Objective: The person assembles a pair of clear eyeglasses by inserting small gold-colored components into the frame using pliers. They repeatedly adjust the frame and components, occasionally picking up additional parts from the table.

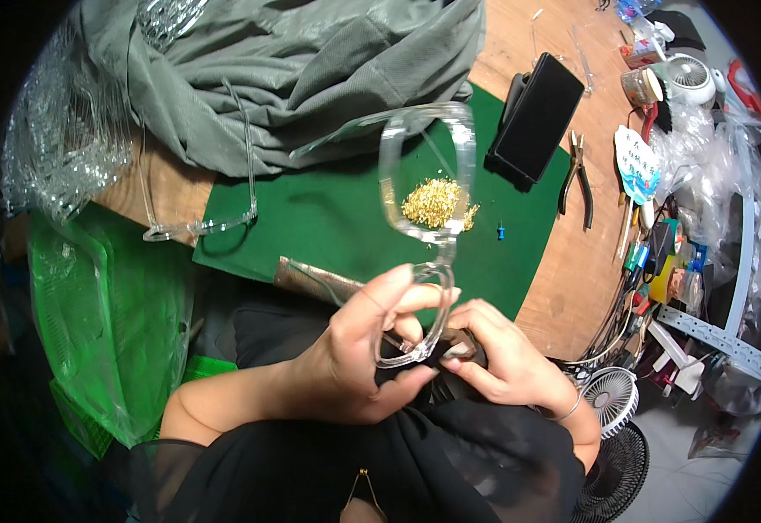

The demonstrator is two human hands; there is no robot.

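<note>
My left hand (367,336) is closed on a clear plastic eyeglass frame (444,253), gripping its nearer rim. The farther rim and a temple arm reach out over a green mat (310,218). Close to the near hinge, my right hand (504,353) has its thumb and fingers pinched around a small greyish thing, mostly hidden. Beneath the raised frame lies a heap of tiny gold-coloured metal pieces (433,202). A blue push pin (501,232) is to the right of the heap. Another clear eyeglass frame (160,234) rests at the mat's left edge.
Grey cloth (310,78) covers the table's far left beside plastic-wrapped clear frames (66,139). A black phone (537,122) and pliers (578,179) lie at right. Green plastic-covered crates (101,314) stand left; fans (611,401), cables and a metal rail (720,340) crowd the right.
</note>
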